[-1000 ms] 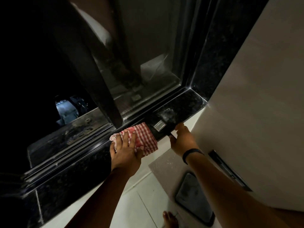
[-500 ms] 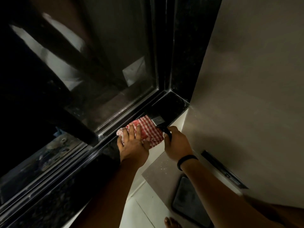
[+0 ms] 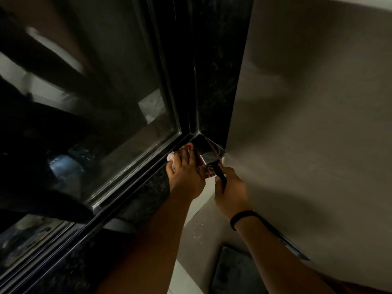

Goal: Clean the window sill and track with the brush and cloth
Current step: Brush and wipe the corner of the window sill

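Note:
My left hand (image 3: pixel 185 174) lies flat on a red-and-white checked cloth (image 3: pixel 209 173), pressing it onto the black stone window sill (image 3: pixel 148 187) near the right corner; most of the cloth is hidden under the hand. My right hand (image 3: pixel 231 188) grips the dark handle of a flat paint brush (image 3: pixel 209 154), whose metal ferrule and dark bristles reach into the sill's right corner, lying over the cloth. The metal track (image 3: pixel 135 168) runs along the base of the glass pane (image 3: pixel 95 102).
A pale wall (image 3: pixel 307 102) closes the sill's right end beside a black stone jamb (image 3: pixel 214 71). Below lie tiled floor (image 3: pixel 182 279), a dark mat (image 3: pixel 235 272) and a dark skirting strip (image 3: pixel 284 240). A black band rings my right wrist.
Both hands slid right along the sill toward the corner. The brush went from lying on the sill into my right hand's grip, its bristles now in the corner. The view swung right and upward.

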